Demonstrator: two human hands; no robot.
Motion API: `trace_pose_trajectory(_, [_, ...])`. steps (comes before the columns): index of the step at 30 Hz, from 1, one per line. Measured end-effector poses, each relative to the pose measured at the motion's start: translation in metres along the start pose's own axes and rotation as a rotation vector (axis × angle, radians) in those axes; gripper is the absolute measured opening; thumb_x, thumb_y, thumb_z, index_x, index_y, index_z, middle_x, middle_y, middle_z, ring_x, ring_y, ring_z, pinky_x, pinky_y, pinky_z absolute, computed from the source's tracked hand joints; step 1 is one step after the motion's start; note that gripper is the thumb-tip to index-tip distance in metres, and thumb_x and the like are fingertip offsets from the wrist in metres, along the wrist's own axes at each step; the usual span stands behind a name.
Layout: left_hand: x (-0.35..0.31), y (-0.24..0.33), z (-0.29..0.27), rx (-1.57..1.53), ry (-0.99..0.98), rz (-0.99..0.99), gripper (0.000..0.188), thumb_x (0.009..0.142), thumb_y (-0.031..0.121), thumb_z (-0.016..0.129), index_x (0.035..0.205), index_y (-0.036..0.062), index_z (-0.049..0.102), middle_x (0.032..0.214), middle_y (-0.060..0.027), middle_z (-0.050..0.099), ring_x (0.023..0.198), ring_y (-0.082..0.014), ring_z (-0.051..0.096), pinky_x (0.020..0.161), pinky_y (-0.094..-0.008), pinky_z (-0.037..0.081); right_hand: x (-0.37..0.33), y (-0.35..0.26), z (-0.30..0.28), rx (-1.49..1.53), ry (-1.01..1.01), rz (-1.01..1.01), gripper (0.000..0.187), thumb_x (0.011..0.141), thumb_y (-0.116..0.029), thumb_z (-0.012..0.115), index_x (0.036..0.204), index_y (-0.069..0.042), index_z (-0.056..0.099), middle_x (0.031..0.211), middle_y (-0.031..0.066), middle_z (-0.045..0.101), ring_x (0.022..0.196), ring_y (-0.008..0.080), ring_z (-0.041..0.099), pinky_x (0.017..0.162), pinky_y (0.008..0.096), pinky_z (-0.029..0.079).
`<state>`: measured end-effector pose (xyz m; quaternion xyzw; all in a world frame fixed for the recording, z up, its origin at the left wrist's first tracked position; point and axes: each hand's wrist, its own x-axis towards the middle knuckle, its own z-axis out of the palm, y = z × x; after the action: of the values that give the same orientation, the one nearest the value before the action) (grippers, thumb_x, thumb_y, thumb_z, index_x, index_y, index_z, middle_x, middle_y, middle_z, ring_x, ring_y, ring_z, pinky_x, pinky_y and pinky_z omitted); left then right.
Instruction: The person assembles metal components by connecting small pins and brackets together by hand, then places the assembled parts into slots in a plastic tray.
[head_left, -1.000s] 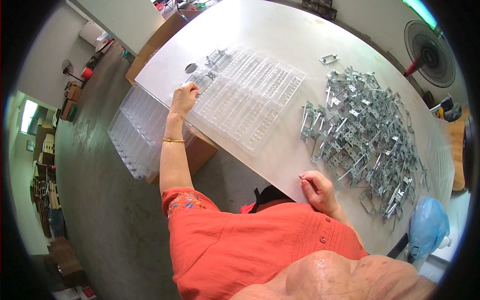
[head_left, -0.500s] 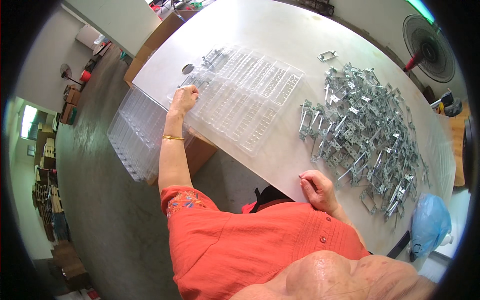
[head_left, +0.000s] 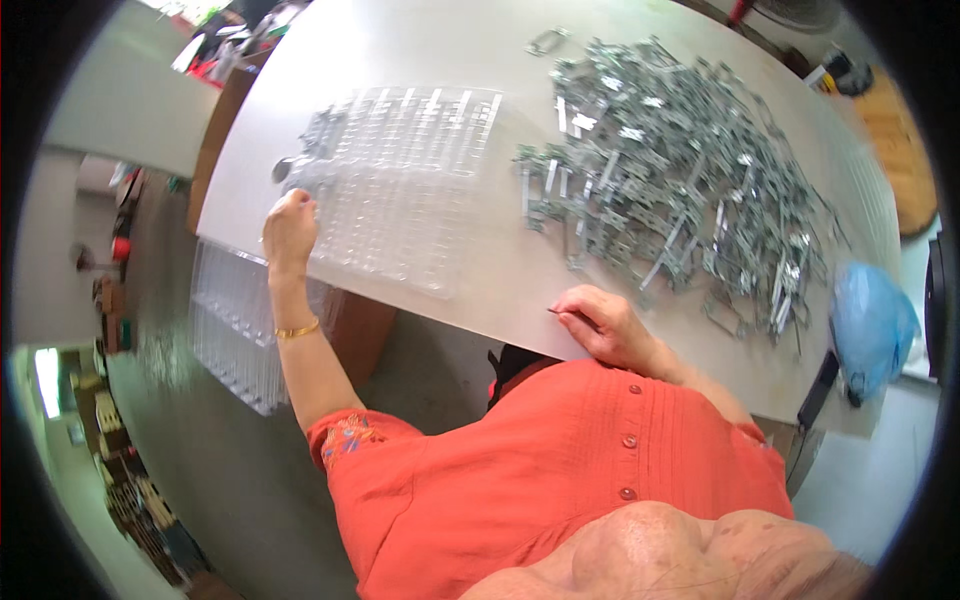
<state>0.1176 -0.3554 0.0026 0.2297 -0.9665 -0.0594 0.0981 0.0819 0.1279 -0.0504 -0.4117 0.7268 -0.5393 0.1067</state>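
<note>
Many metal brackets (head_left: 680,180) lay heaped on the desk (head_left: 505,285), right of a clear tray (head_left: 390,230). Left hand (head_left: 290,230) (tray's left edge) and right hand (head_left: 608,325) (desk's near edge) had curled fingers; could not tell grip.

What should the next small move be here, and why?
I'd probably have the right hand take one from the pile of metal parts: that hand is near, and most of the clear tray by the left hand looks unfilled.
</note>
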Motion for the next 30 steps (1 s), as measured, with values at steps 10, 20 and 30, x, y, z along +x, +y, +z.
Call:
trace_pose_trajectory(10, [-0.054, 0.205, 0.004, -0.583, 0.17, 0.373, 0.006, 0.09, 0.007, 0.07, 0.092, 0.0014, 0.07, 0.087, -0.0124, 0.07, 0.07, -0.0244, 0.066, 0.064, -0.0333, 0.053, -0.006, 0.008, -0.001, 0.081, -0.008, -0.022, 0.008, 0.09, -0.004, 0.068, 0.095, -0.001, 0.063, 0.091, 0.0124, 0.065, 0.08, 0.0292, 0.064, 0.069, 0.0365, 0.052])
trace_pose_trajectory(20, [-0.055, 0.259, 0.045, -0.558, 0.015, 0.229, 0.015, 0.092, 0.015, 0.067, 0.091, 0.0003, 0.065, 0.085, -0.0155, 0.066, 0.072, -0.0314, 0.064, 0.068, -0.0402, 0.05, -0.01, 0.008, -0.006, 0.101, -0.011, -0.064, 0.009, 0.09, -0.009, 0.068, 0.094, -0.003, 0.062, 0.088, 0.0117, 0.065, 0.079, 0.0316, 0.064, 0.068, 0.0394, 0.052])
trace_pose_trajectory(30, [-0.06, 0.307, 0.031, -0.694, -0.07, 0.353, 0.015, 0.091, 0.014, 0.07, 0.089, 0.001, 0.063, 0.083, -0.0115, 0.063, 0.065, -0.0223, 0.056, 0.063, -0.0352, 0.048, -0.015, 0.015, -0.006, 0.072, -0.101, -0.138, 0.012, 0.09, -0.016, 0.068, 0.093, -0.007, 0.06, 0.087, 0.0103, 0.064, 0.08, 0.0333, 0.063, 0.071, 0.0431, 0.052])
